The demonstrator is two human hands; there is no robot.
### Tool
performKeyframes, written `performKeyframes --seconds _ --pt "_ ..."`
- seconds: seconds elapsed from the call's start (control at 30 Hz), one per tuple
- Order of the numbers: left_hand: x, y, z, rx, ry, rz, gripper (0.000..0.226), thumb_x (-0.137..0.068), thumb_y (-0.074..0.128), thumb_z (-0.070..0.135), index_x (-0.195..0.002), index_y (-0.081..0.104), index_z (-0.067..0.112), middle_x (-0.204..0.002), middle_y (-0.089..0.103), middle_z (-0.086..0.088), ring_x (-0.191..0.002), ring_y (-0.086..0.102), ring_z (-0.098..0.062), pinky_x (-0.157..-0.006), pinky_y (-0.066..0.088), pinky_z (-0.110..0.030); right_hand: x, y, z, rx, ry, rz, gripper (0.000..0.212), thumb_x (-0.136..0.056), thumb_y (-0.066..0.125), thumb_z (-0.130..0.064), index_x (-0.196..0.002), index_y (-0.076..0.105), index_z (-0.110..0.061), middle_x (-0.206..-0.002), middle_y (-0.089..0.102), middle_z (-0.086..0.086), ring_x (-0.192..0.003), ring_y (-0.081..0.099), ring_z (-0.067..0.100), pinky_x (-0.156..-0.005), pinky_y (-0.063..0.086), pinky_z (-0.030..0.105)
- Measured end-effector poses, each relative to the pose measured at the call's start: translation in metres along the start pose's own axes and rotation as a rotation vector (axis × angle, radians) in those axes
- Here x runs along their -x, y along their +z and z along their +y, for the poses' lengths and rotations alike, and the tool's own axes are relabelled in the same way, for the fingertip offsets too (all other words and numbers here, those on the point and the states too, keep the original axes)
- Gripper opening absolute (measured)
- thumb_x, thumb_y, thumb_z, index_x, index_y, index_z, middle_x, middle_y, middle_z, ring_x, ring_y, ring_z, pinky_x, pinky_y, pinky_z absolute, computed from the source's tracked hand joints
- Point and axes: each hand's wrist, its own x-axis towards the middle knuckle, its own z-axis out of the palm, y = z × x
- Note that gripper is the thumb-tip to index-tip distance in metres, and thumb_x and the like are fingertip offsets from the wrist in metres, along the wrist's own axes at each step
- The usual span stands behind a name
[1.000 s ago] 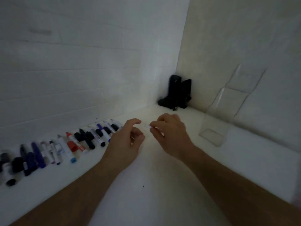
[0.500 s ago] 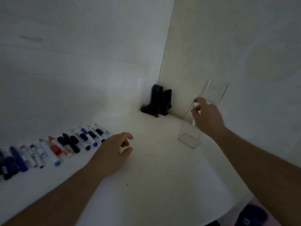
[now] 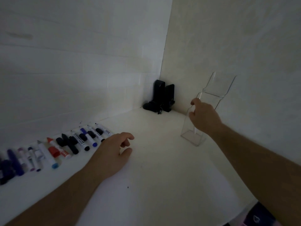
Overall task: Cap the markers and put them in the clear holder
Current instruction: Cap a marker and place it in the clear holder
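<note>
1. Head view is showing me a white tabletop [image 3: 154,168] running into a corner between a white panelled wall on the left and a plain cream wall on the right.
2. A black device [image 3: 160,98] is standing upright in that corner, well apart from both hands; I cannot tell what it is.
3. A row of markers [image 3: 65,145] is lying along the left wall side by side, with black, blue, red and purple caps among them; the far-left ones are blurring out, so I cannot tell which are capped.
4. A red marker [image 3: 56,150] is lying near the middle of the row, with its loose red cap beside its barrel.
5. The clear holder [image 3: 216,88] is standing upright on the table near the right wall, a tall transparent stepped pocket with a square base.
6. My right hand [image 3: 203,116] is reaching into the holder's lower front edge, fingers curling over its rim; a thin pale shape is showing inside behind the hand, too faint to name.
7. My left hand [image 3: 114,152] is resting palm-down on the table just beside the right end of the marker row, fingers loosely bent and holding nothing.
</note>
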Motion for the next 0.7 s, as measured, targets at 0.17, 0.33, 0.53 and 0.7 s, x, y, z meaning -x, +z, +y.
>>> performKeyframes --seconds 0.17,0.33,0.53,0.7 --pt "0.001 -0.001 0.002 0.022 -0.019 0.003 0.033 -0.092 0.063 0.022 -0.115 0.055 0.045 -0.099 0.059 0.020 -0.093 0.055 0.001 -0.076 0.049 -0.019 -0.004 -0.004 -0.005 -0.251 -0.007 -0.158 0.016 -0.099 0.058 -0.019 -0.114 0.061 -0.024 -0.092 0.069 -0.003 -0.085 0.070 0.015 -0.071 0.053 0.025" --pt "0.000 -0.003 0.004 0.020 -0.010 -0.006 0.032 -0.092 0.064 0.021 -0.116 0.056 0.042 -0.098 0.059 0.020 -0.097 0.053 0.005 -0.078 0.049 -0.019 -0.002 0.011 -0.027 -0.244 -0.155 -0.126 0.043 -0.097 0.066 -0.024 -0.137 0.053 -0.028 -0.109 0.070 -0.005 -0.099 0.064 0.016 -0.090 0.052 0.032" --pt "0.001 -0.004 0.005 0.011 -0.016 -0.006 0.031 -0.092 0.064 0.022 -0.114 0.056 0.042 -0.098 0.059 0.020 -0.097 0.051 0.008 -0.074 0.043 -0.010 -0.004 0.014 -0.033 -0.223 -0.149 -0.070 0.061 -0.088 0.076 -0.020 -0.139 0.045 -0.029 -0.118 0.056 0.000 -0.094 0.057 0.016 -0.085 0.048 0.033" --pt "-0.001 -0.004 0.004 0.010 -0.021 -0.023 0.030 -0.091 0.064 0.022 -0.114 0.058 0.041 -0.097 0.059 0.020 -0.095 0.053 0.005 -0.078 0.048 -0.017 -0.005 0.009 -0.032 -0.181 -0.196 -0.129 0.068 -0.087 0.077 -0.022 -0.143 0.040 -0.032 -0.116 0.058 0.000 -0.089 0.058 0.014 -0.085 0.054 0.036"
